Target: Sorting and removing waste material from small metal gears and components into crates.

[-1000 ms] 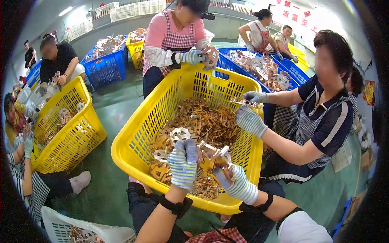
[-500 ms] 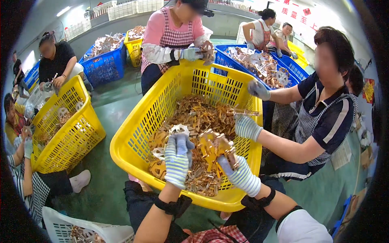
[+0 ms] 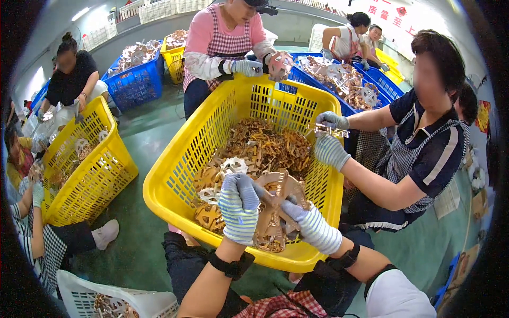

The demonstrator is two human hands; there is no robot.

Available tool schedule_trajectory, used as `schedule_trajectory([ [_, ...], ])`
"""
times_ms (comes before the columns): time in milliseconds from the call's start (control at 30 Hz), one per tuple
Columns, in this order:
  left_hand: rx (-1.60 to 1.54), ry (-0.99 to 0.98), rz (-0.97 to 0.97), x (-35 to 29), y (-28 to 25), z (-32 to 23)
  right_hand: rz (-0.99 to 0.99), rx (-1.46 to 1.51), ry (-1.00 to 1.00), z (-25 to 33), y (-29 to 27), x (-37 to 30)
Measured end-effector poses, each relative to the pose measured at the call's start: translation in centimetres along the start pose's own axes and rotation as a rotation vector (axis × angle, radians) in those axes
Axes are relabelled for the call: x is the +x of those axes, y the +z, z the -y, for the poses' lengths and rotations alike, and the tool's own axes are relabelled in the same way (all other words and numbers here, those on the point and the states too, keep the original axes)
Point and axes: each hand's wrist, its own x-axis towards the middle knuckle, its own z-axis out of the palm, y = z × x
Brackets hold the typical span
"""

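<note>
Both my hands wear blue-and-white striped gloves with grey fingertips. Over the near half of a yellow basket [image 3: 177,209] they hold a round, copper-coloured metal plate [image 3: 277,201] with openings and spokes, tilted up. My left hand [image 3: 239,209] is closed, its fingertips pinching the plate's left side. My right hand [image 3: 314,225] grips the right side, thumb across the face. Just beyond my left hand lies a silvery toothed metal ring [image 3: 233,166] among the scrap. Another silvery piece [image 3: 209,196] sits left of that hand. Brown and gold metal scraps [image 3: 265,146] heap the basket.
At the basket's right a co-worker's gloved hands [image 3: 331,146] hold a flat metal piece over its rim. Across the far rim another person's gloved hand [image 3: 279,66] holds a round part. A white basket [image 3: 79,294] stands at lower left, another yellow basket [image 3: 101,180] further left.
The plate has turned to show more of its face. My left hand has shifted right and now pinches it. The right co-worker's other hand has come down onto their piece.
</note>
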Motion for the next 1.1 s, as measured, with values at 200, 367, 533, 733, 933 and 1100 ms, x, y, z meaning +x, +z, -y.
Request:
schedule_trajectory([
  [200, -0.152, -0.316, 0.176, 0.0, 0.4, 0.0, -0.043, -0.757, -0.408, -0.9, -0.4, -0.1],
  [367, 0.409, 0.174, 0.240, 0.0, 0.6, 0.1, -0.030, -0.998, -0.497, -1.8, -1.0, 0.3],
  [533, 0.304, 0.412, 0.119, -0.5, 0.6, 0.3, 0.022, -0.374, -0.228, -0.1, 0.6, -0.3],
  [733, 0.561, 0.059, 0.056, 2.1, -1.3, 1.1, -0.023, -0.390, -0.150, 0.4, -1.8, 0.3],
  [933, 0.628, 0.376, 0.165, 2.3, -1.9, 2.9, -0.017, -0.493, -0.058, 0.7, -2.7, 0.4],
  [1100, -0.112, -0.364, 0.282, 1.7, -2.2, 1.2, -0.073, 0.074, -0.069, 2.0, -2.2, 0.1],
])
